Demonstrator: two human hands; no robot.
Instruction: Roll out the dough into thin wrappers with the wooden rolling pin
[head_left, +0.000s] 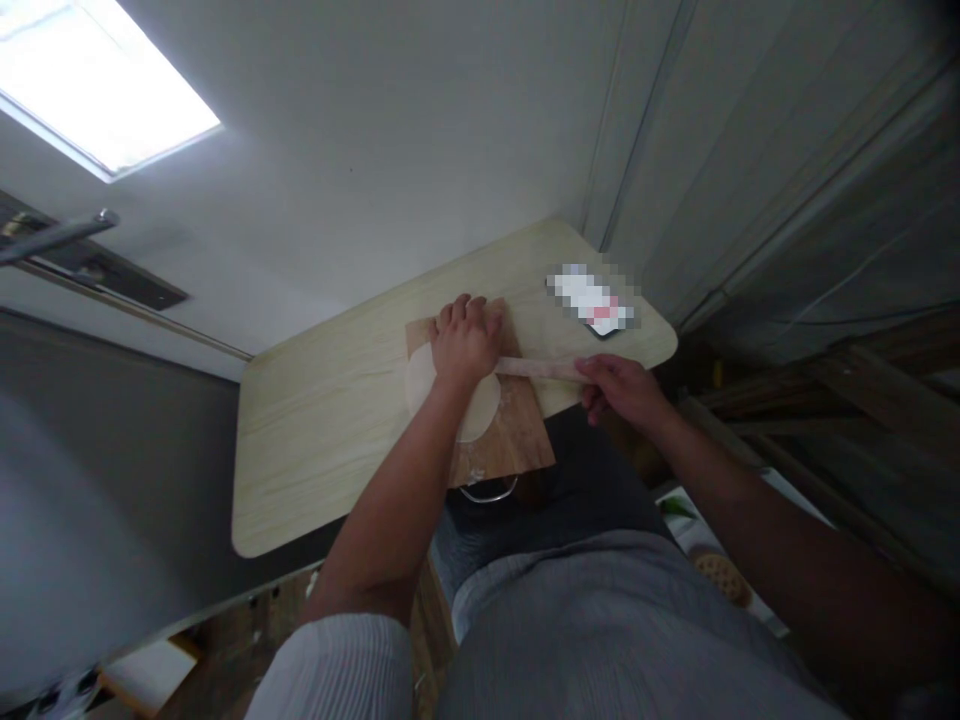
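A flat round of pale dough (480, 414) lies on a brown wooden cutting board (517, 440). My left hand (463, 345) rests on the dough, palm down, with its fingers stretched toward the board's far edge. In my right hand (621, 388) is one end of a slim wooden rolling pin (538, 369), gripped with the thumb on top. The pin reaches left across the board to the dough. Its far end goes out of sight by my left palm, and I cannot tell whether that palm presses on it.
The board sits on a light wooden table (315, 440) against a pale door with a metal handle (67, 237). A phone-like object (592, 300), pixelated, lies at the table's right. A metal loop (489, 494) shows at the board's near edge. Timber stands to the right.
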